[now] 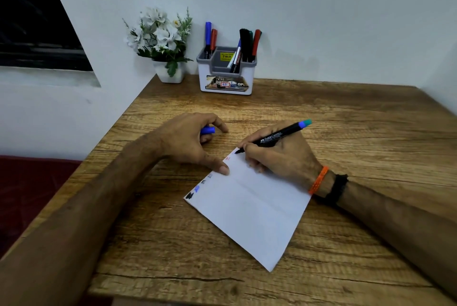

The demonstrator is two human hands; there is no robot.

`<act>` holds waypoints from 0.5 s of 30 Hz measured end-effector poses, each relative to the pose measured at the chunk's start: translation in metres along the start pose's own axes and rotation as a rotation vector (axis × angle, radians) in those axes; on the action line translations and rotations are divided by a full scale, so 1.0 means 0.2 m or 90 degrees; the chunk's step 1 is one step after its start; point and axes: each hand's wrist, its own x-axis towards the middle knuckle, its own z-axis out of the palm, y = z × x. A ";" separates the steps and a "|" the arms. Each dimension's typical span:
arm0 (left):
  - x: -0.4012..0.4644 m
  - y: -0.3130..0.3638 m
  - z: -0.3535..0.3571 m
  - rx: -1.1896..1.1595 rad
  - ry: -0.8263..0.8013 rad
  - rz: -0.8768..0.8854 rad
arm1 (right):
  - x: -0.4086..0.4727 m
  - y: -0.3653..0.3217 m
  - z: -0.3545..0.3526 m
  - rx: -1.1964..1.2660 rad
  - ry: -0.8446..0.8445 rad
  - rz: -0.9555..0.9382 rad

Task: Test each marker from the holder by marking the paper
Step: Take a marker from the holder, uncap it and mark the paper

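Observation:
A white sheet of paper (pixel 249 206) lies tilted on the wooden table (pixel 346 117), with several small colour marks along its left edge. My right hand (pixel 279 157) grips a black marker (pixel 274 136) with a blue-green end, its tip touching the paper's far corner. My left hand (pixel 188 140) curls around a blue cap (pixel 207 130), and its thumb presses on the paper's left edge. The white and grey holder (pixel 226 75) stands at the back by the wall, with several markers (pixel 247 43) upright in it.
A white pot of artificial flowers (pixel 163 41) stands left of the holder at the table's back corner. The table's left edge runs diagonally past my left forearm, with a dark red surface (pixel 29 182) below it. A wall backs the table.

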 end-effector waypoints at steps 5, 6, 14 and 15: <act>0.00 0.01 0.00 0.007 -0.001 0.000 | -0.01 0.00 0.00 0.000 -0.016 0.006; 0.00 0.01 0.00 0.008 0.000 0.001 | -0.01 0.00 0.00 0.002 -0.012 0.007; 0.00 0.01 0.00 0.023 -0.003 0.001 | 0.00 0.00 0.00 0.004 -0.027 -0.006; 0.01 0.01 0.00 0.024 -0.004 0.001 | 0.00 0.01 0.00 0.003 -0.024 -0.003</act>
